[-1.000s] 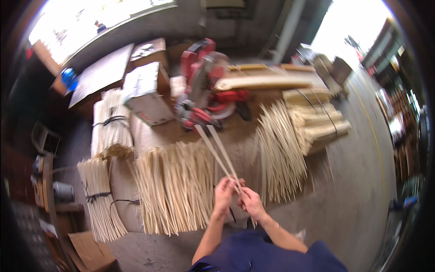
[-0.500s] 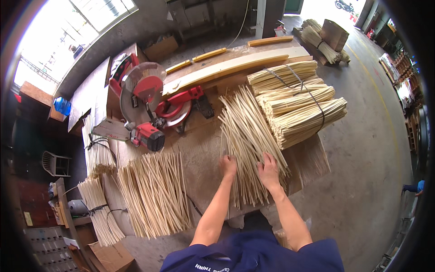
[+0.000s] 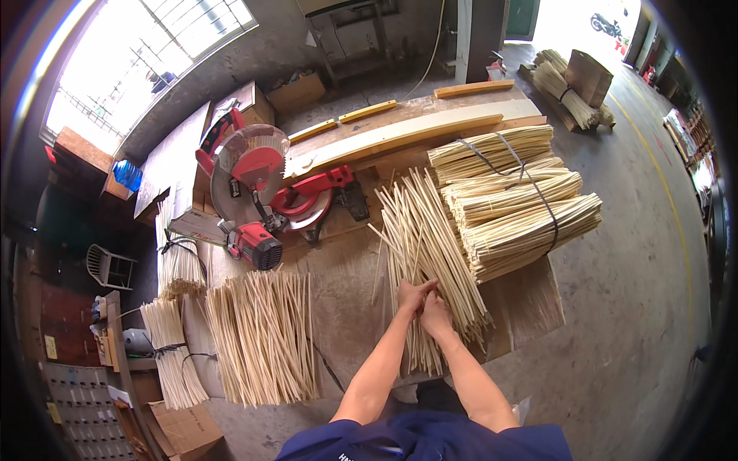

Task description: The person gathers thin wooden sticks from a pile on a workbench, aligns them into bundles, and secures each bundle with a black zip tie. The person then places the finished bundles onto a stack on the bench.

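Loose sticks [image 3: 425, 223] left of strapped bundles [image 3: 500, 194]

The left grip [image 3: 415, 294] and the right grip [image 3: 436, 311] are close together over loose sticks [image 3: 427, 223]. Farther left from them, a red saw [image 3: 257, 244] stands on the desk [image 3: 346, 307]; farther right lie tied bundles [image 3: 507, 230].

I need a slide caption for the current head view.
Left hand and right hand meet over loose pale sticks, beside tied bundles.

Daylight glared white through a window [image 3: 142, 69], upper left, and a doorway [image 3: 570, 32]; curved edges dimmed into black corners.
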The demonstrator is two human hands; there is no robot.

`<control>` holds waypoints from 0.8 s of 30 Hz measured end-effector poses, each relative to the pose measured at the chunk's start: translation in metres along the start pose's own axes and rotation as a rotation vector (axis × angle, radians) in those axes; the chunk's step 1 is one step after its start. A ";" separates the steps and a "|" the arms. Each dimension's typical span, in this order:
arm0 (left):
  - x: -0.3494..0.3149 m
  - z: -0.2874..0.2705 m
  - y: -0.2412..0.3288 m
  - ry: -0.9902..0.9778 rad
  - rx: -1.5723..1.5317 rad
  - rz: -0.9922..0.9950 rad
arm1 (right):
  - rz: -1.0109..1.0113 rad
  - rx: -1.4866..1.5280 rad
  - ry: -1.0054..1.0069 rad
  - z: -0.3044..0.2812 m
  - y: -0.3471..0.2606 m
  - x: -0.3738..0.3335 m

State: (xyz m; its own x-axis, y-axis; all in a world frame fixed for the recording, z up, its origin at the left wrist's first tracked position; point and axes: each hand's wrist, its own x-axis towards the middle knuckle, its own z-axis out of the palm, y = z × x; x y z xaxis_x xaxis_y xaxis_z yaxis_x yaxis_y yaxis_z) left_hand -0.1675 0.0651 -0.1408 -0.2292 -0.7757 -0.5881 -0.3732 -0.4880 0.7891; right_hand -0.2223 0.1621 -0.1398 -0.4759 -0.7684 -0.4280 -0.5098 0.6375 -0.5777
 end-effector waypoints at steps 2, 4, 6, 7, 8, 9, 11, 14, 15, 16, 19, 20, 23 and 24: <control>0.007 0.000 -0.002 0.017 0.060 -0.017 | -0.003 0.089 -0.034 -0.005 0.001 0.004; 0.011 -0.008 -0.010 0.078 0.114 -0.027 | -0.025 0.064 -0.057 -0.008 -0.007 0.000; 0.008 -0.001 -0.006 0.076 0.085 -0.018 | -0.148 -0.120 0.123 -0.009 -0.002 -0.005; 0.007 0.004 -0.002 0.091 0.134 -0.035 | -0.209 -0.218 0.214 -0.008 0.001 -0.008; 0.008 0.007 0.001 0.107 0.183 -0.053 | -0.195 -0.198 0.215 -0.007 0.002 -0.006; 0.008 0.009 0.001 0.126 0.188 -0.048 | -0.183 -0.175 0.215 -0.005 0.001 -0.003; 0.010 0.012 -0.002 0.162 0.149 -0.025 | -0.143 -0.102 0.197 -0.002 0.004 0.000; 0.019 -0.007 -0.003 0.069 -0.004 -0.064 | -0.099 0.078 0.180 0.000 -0.005 0.007; 0.022 -0.012 -0.004 0.000 -0.072 -0.096 | -0.092 0.123 0.205 0.002 -0.002 0.011; 0.024 -0.011 -0.001 -0.016 -0.071 -0.082 | -0.082 0.168 0.243 0.000 0.002 0.017; 0.027 -0.010 0.003 -0.201 -0.119 -0.115 | -0.001 0.299 0.236 -0.007 0.013 0.032; 0.026 -0.010 -0.001 -0.138 -0.134 -0.121 | 0.037 0.356 0.135 -0.011 0.009 0.033; 0.022 -0.015 -0.006 -0.077 -0.203 -0.081 | 0.061 0.391 -0.035 -0.023 -0.004 0.032; 0.023 -0.017 -0.007 -0.088 -0.209 -0.116 | 0.080 0.386 -0.078 -0.026 -0.002 0.034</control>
State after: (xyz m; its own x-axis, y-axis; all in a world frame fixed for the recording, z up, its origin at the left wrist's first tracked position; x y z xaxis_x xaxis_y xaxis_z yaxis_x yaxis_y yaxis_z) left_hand -0.1553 0.0440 -0.1568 -0.2761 -0.6763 -0.6829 -0.2099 -0.6510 0.7295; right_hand -0.2563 0.1356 -0.1347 -0.4399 -0.7284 -0.5253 -0.1591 0.6389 -0.7527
